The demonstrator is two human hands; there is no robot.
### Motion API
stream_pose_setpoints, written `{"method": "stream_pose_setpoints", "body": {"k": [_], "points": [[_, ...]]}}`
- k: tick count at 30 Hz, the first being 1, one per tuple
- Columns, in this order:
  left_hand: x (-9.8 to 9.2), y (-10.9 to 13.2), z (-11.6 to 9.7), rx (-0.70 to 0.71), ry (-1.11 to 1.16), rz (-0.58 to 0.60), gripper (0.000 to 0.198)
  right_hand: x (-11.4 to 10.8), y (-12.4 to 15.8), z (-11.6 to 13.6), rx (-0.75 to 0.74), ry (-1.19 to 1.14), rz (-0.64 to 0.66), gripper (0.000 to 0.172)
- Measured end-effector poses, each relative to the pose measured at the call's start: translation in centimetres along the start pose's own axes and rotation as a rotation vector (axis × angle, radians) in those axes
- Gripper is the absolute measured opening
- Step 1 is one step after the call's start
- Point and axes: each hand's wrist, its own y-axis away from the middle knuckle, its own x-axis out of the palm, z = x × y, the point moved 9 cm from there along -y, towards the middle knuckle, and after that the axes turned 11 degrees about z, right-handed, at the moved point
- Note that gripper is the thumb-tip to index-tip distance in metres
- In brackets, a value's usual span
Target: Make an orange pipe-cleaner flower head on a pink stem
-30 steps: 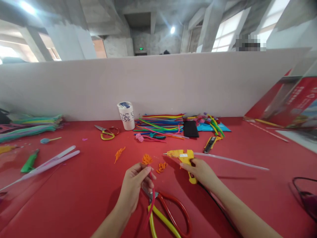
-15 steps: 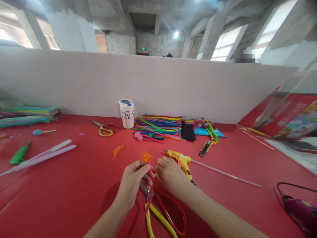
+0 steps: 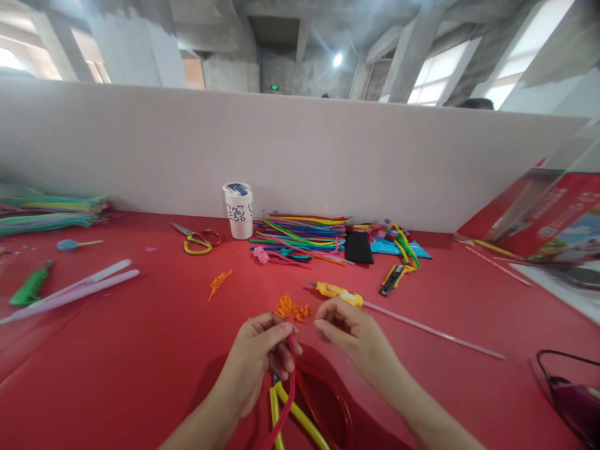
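My left hand point(image 3: 260, 357) is closed on a red pipe-cleaner stem point(image 3: 287, 381) that carries an orange flower head point(image 3: 287, 307). My right hand point(image 3: 352, 331) is just right of the flower, its fingertips pinched beside small orange bits point(image 3: 304, 310) at the flower's edge; what the pinch holds is unclear. A yellow glue gun point(image 3: 338, 292) lies on the red table point(image 3: 140, 350) behind my right hand, with a clear glue stick point(image 3: 431, 330) trailing from it. Large scissors with red and yellow handles point(image 3: 304, 415) lie under my wrists.
At the back, along a white partition point(image 3: 300, 156), are a white cup point(image 3: 239, 210), small scissors point(image 3: 197, 240), a heap of coloured pipe cleaners point(image 3: 302, 237), a black phone point(image 3: 359, 247) and a yellow knife point(image 3: 392, 279). Clear sticks point(image 3: 75, 289) lie left, a purple corded device point(image 3: 579, 403) right.
My right hand let go of the glue gun, moved left to the orange bits, and now pinches beside the flower. The gun lies on the table. My left hand kept the stem.
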Motion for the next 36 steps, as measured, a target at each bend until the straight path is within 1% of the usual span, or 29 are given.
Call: {"method": "stream_pose_setpoints", "body": {"k": [1,3,4,5,7,9,13,15,18,24,30,36], "points": [[0.2,0.1,0.2,-0.014,-0.001,0.009,0.017,-0.2,0.4,0.1,-0.002,-0.097,0.009,0.013],[0.4,0.1,0.6,-0.037,-0.012,0.024,0.017,-0.2,1.1,0.2,0.003,-0.426,0.044,0.011],[0.5,0.1,0.8,-0.046,-0.018,0.031,0.017,0.0,1.4,0.3,0.005,-0.533,0.056,0.012],[0.6,0.2,0.9,-0.053,-0.025,0.036,0.018,0.0,1.6,0.4,0.005,-0.607,0.06,0.012],[0.6,0.2,1.1,-0.062,-0.039,0.038,0.019,-0.1,2.0,0.5,0.007,-0.646,0.035,0.011],[0.6,0.2,1.2,-0.07,-0.06,0.045,0.02,-0.3,2.3,0.5,0.005,-0.593,0.006,0.009],[1.0,0.3,1.5,-0.103,-0.116,0.066,0.019,-0.6,2.6,1.1,0.001,-0.299,-0.026,0.009],[1.1,0.4,1.5,-0.114,-0.149,0.07,0.018,-0.6,2.5,1.5,-0.006,-0.176,-0.026,0.007],[1.1,0.5,1.4,-0.11,-0.192,0.064,0.017,-0.4,2.4,2.1,-0.024,-0.071,-0.017,0.009],[1.0,0.7,0.8,-0.096,-0.267,0.046,0.019,-0.8,2.8,2.2,-0.027,-0.029,-0.05,0.009],[0.8,0.7,0.9,-0.097,-0.356,0.034,0.02,-1.0,2.7,2.5,-0.043,0.009,-0.051,0.009],[0.9,1.0,0.5,-0.094,-0.422,0.015,0.021,-1.4,3.0,3.2,-0.13,0.101,-0.123,0.008]]}}
